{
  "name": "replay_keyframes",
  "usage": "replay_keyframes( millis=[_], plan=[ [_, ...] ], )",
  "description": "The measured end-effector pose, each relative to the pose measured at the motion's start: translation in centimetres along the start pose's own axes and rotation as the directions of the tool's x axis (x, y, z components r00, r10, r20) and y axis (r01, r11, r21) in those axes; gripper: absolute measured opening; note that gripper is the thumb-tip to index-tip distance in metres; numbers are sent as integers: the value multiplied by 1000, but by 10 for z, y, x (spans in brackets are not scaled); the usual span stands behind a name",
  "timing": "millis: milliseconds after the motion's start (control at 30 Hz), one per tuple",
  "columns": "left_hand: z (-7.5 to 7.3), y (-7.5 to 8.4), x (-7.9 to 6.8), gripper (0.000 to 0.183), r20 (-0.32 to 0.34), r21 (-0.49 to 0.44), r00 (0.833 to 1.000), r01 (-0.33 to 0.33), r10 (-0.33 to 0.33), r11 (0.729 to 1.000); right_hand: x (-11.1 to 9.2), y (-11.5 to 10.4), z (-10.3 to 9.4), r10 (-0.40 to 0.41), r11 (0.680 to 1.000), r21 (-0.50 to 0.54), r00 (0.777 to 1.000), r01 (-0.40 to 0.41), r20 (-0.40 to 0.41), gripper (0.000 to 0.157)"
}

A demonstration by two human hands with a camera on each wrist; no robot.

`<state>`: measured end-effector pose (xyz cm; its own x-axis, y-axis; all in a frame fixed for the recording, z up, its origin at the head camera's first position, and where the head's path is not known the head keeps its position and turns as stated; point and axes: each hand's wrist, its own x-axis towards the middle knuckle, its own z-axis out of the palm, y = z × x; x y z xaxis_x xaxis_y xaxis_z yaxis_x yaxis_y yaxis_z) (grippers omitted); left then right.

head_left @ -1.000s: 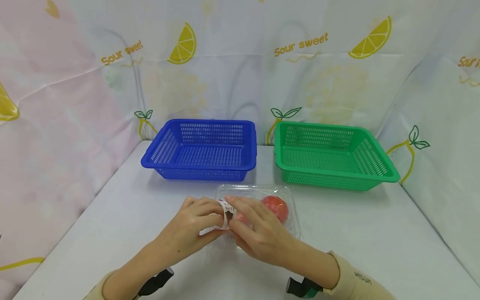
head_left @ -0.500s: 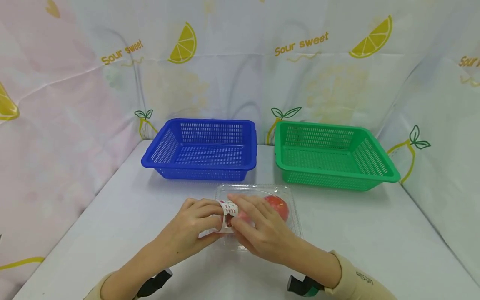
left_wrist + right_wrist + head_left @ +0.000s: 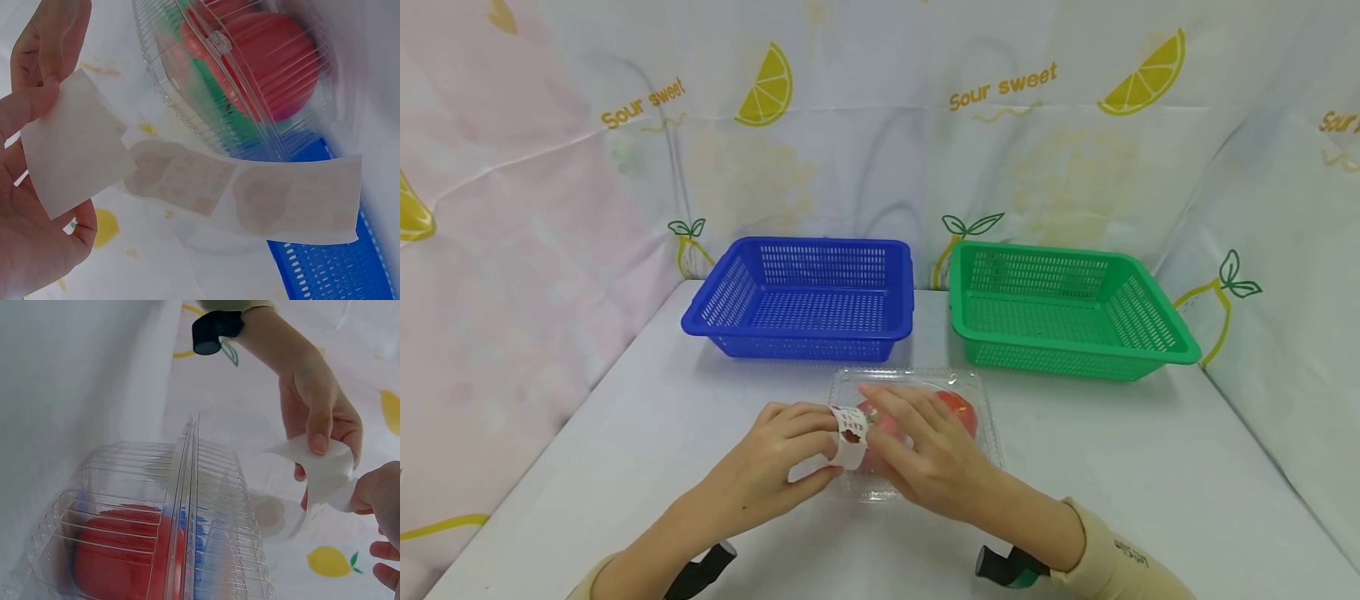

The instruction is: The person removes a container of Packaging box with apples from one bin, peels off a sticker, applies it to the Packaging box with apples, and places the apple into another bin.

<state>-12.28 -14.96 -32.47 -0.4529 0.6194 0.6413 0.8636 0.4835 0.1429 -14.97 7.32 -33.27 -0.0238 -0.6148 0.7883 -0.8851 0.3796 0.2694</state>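
My left hand holds a curled strip of white printed labels over the clear plastic clamshell box. In the left wrist view the strip hangs down with label shapes showing faintly through its backing. My right hand is at the strip's right edge. In the right wrist view its thumb and fingertip pinch a small white end of a label, while my left thumb presses the strip. Tomatoes lie inside the closed box, partly behind my right hand.
Behind the box stand a blue plastic basket on the left and a green one on the right. A printed lemon cloth hangs behind them. The white table surrounds the box.
The label strip has shifted slightly left with my left hand and turned, so more of its printed face shows. My right fingers have straightened a little. The box and baskets stay put.
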Motion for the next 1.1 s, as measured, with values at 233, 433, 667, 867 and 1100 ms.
replay_keyframes(
  millis=[233, 433, 667, 867, 1100],
  plan=[
    [-3, -2, -6, 25, -1, -6, 1000, 13, -13, 1000, -1, 1, -2, 23, 1000, -11, 999, -23, 29, 16],
    [-6, -5, -13, 14, 13, -34, 999, 35, -35, 999, -1, 3, -2, 23, 1000, -20, 999, -22, 24, 19],
    [-11, -9, -23, 17, 70, -72, 990, 126, -121, 989, 0, 4, -2, 12, 1000, -28, 1000, -12, -12, 18],
    [-18, -13, -37, 28, 106, -70, 972, 215, -207, 974, 0, 5, 0, 12, 999, -38, 998, -15, -60, 18],
    [-23, -24, -52, 25, 88, -49, 959, 273, -268, 961, -2, 5, 0, 42, 999, -25, 998, -43, -56, 18]
  ],
)
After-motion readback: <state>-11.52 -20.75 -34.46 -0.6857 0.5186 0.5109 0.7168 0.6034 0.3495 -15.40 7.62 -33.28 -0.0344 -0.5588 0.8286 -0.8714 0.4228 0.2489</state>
